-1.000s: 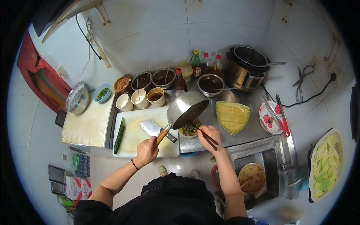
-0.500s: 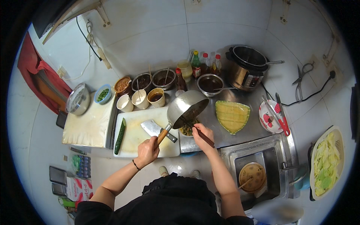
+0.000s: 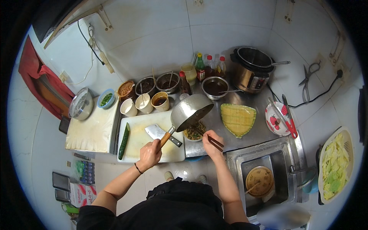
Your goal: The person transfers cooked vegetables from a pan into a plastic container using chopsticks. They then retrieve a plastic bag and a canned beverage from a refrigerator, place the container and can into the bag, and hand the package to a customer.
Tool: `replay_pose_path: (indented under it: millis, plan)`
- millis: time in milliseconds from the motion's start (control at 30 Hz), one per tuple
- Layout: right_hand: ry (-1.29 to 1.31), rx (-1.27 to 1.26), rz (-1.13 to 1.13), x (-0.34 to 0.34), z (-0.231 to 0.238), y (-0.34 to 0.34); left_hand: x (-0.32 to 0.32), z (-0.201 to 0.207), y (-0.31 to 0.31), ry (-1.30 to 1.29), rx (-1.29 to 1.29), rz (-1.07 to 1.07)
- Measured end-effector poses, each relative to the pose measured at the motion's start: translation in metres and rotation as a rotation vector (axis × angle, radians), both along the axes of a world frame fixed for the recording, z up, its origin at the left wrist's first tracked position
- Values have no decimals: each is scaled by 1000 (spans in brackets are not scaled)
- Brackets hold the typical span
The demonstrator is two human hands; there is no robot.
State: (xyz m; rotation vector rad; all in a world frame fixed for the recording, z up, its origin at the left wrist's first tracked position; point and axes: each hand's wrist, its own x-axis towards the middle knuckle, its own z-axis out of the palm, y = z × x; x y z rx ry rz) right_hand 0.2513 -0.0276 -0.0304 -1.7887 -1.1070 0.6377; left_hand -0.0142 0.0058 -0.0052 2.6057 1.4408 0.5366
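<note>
Against a pale tiled wall in a narrow kitchen, a person tips a metal saucepan over a bowl of mixed food at the counter's edge. The left hand is clenched around the saucepan's wooden handle; the right hand grasps dark chopsticks beside the bowl.

A cleaver lies just to the left, its grip end close by the saucepan's handle, with a cucumber farther left. The tilted saucepan hides the far side of the bowl. Tubs of sauce, a steel bowl, bottles and a pressure cooker line the back; a woven tray sits to the right.

The saucepan's long axis runs diagonally, handle toward the person and lower left, mouth turned down and right toward the bowl.

Cleaver and cucumber rest on a white cutting board, set on the steel counter. A sink adjoins at right, near a basket of leafy greens.
</note>
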Motion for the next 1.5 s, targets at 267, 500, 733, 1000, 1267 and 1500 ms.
replay_pose_path:
  millis: [267, 500, 733, 1000, 1267, 1500]
  plan:
    - [-421, 409, 164, 16, -12, 20, 4, 8, 1, -19, 25, -38]
    - [-454, 427, 127, 21, 5, 15, -4, -2, 2, -29, 59, -25]
    - [-414, 369, 207, 9, 1, 6, -3, 4, 1, -14, 75, -12]
    - [-201, 153, 68, -11, -5, 3, -2, 8, -1, -9, 72, -20]
    - [-381, 403, 38, 1, -8, 16, -4, 6, -5, -4, 81, -29]
    - [-402, 325, 161, 9, 4, -10, -8, -1, 1, -21, 98, -5]
